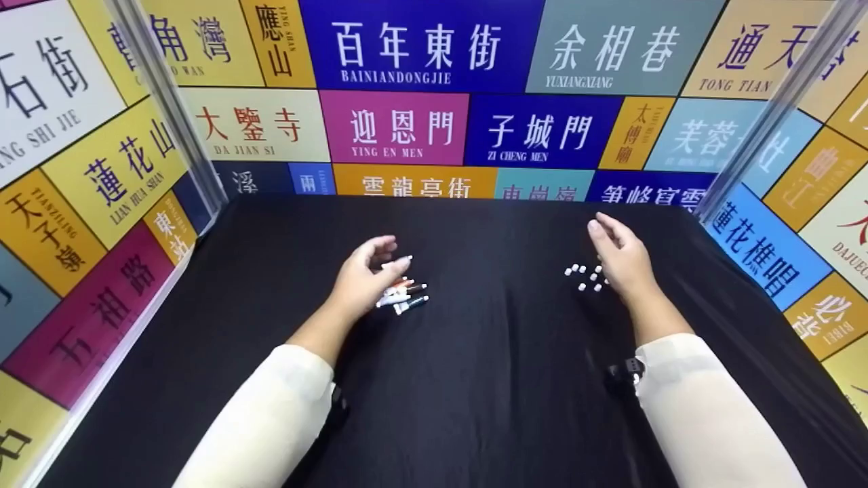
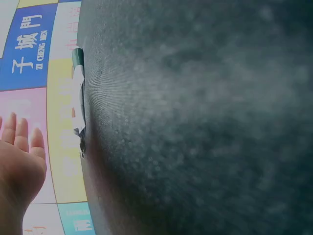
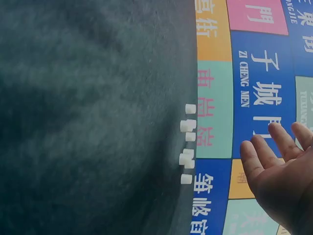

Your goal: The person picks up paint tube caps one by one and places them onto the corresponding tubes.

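Observation:
On the black cloth to the left lies a loose pile of small slim tubes [image 1: 400,298], white with orange, dark and green parts; their exact kind cannot be told. My left hand [image 1: 366,274] hovers by the pile with loosely bent fingers and partly hides it. In the left wrist view a white tube [image 2: 78,93] with a green end shows apart from the raised hand. Several small white caps [image 1: 582,270] lie scattered on the right. Beside them is my right hand [image 1: 624,261], holding nothing, its fingers relaxed; it covers part of the group. The right wrist view shows the caps [image 3: 186,126] apart from the fingers.
Black cloth [image 1: 461,393] with slight folds covers the table. Colourful panels with printed characters [image 1: 407,129] stand behind it and at both sides. Clear upright edges [image 1: 766,115] rise at the far corners. A small dark device [image 1: 624,373] sits at the right wrist.

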Demonstrator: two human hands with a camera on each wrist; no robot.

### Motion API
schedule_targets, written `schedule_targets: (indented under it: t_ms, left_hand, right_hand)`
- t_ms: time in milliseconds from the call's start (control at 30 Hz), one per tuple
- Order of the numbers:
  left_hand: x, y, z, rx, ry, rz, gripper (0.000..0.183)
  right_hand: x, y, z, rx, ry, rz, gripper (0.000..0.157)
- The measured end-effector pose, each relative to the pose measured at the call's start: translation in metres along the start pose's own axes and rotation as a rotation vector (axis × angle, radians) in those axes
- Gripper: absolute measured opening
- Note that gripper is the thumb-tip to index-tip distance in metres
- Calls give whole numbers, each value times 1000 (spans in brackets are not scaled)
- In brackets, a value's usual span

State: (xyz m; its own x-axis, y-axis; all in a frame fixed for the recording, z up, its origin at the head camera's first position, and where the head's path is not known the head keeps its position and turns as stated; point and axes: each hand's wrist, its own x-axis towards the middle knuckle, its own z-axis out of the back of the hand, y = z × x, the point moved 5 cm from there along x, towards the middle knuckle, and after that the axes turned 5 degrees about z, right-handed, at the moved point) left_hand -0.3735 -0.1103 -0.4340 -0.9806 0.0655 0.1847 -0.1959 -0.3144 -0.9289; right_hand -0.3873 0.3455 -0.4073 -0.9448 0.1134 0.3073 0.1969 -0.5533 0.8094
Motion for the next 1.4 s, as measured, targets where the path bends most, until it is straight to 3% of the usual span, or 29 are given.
schedule_targets:
  t_ms: [233,400,700,900,1133,1400]
  left_hand:
    - [-8,5,-11,143,125,41,48]
    - [-12,7,-19,158,183,30,40]
    - [-12,13,-27,225,264,56,30]
    - [-10,14,-26,293,262,41,26]
    - [-12,8,-28,390,265,-33,26]
    - [-17,2,-34,566,268,-112,25]
  right_hand:
    - [0,-12,9,25,-22,-22,72]
    - [-1,-24,14,53,-25,-83,74]
    - [-2,-40,18,218,-43,-176,74]
    - [-4,-51,24,376,-60,-241,72]
    - [-6,-60,29,571,-76,-310,77]
    - [-8,-67,29,632,-64,-358,79]
